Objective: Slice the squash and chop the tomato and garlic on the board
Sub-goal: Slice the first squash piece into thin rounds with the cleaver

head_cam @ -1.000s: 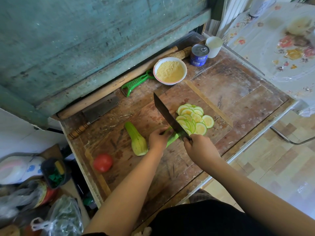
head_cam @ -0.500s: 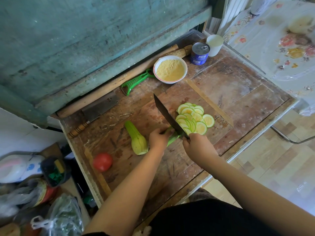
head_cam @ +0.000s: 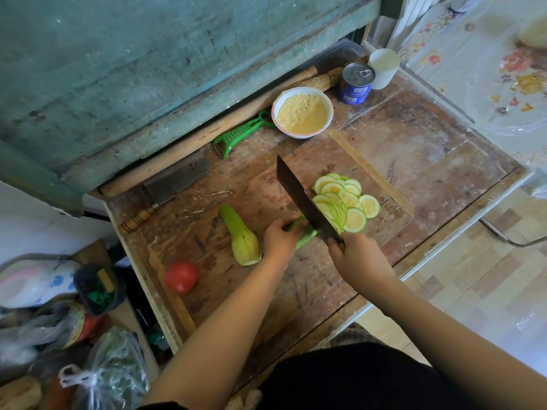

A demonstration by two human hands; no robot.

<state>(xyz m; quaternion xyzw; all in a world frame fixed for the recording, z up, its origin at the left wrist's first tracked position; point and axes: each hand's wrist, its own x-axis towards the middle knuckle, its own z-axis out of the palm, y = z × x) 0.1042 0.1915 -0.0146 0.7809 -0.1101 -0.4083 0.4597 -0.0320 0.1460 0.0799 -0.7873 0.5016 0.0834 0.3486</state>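
My left hand grips a short green squash piece on the worn wooden board. My right hand holds the handle of a dark cleaver, whose blade stands against the cut end of that piece. Several thin round squash slices lie fanned out to the right of the blade. A second, pale squash half rests left of my left hand. A red tomato sits near the board's left edge. No garlic is visible.
At the back stand a white bowl of yellow flour, a blue tin can, a white cup, a green peeler, a rolling pin and a second cleaver. Bags and containers crowd the lower left.
The cleaver and both hands stay at the squash piece with only slight shifts; the blade sits about where it was.
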